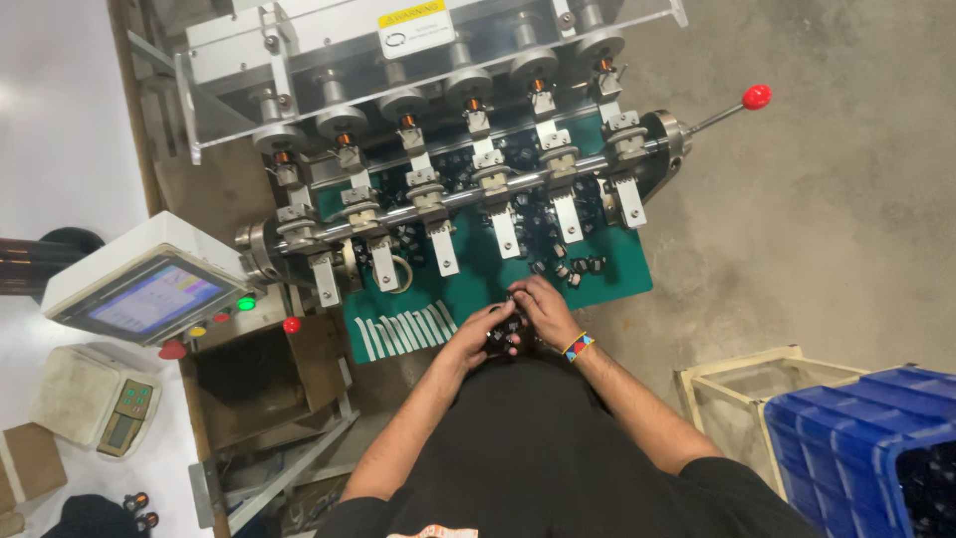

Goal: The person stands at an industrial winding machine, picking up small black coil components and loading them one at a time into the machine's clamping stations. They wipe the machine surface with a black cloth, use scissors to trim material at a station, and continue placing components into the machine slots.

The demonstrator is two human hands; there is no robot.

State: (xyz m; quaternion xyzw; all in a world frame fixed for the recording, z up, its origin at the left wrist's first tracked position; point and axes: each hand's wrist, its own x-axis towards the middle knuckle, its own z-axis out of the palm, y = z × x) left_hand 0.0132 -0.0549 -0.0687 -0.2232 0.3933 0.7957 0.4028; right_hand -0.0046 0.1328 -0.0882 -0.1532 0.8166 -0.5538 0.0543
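My left hand [478, 334] and my right hand [543, 309] meet at the near edge of a green mat [627, 269] on a winding machine. Both close around a handful of small black bobbins [503, 334]. Many more black bobbins [548, 224] lie loose on the mat under a row of white holders on a steel shaft [468, 197]. Copper-wound spindles [407, 122] stand above each holder. A coloured bracelet [577, 346] sits on my right wrist.
A control box with a lit screen [149, 297] and coloured buttons stands at the left. A red-knobbed lever [755, 97] sticks out at the machine's right. A blue crate [866, 438] and a wooden frame [737, 374] stand on the floor. A small scale [90, 399] lies at the lower left.
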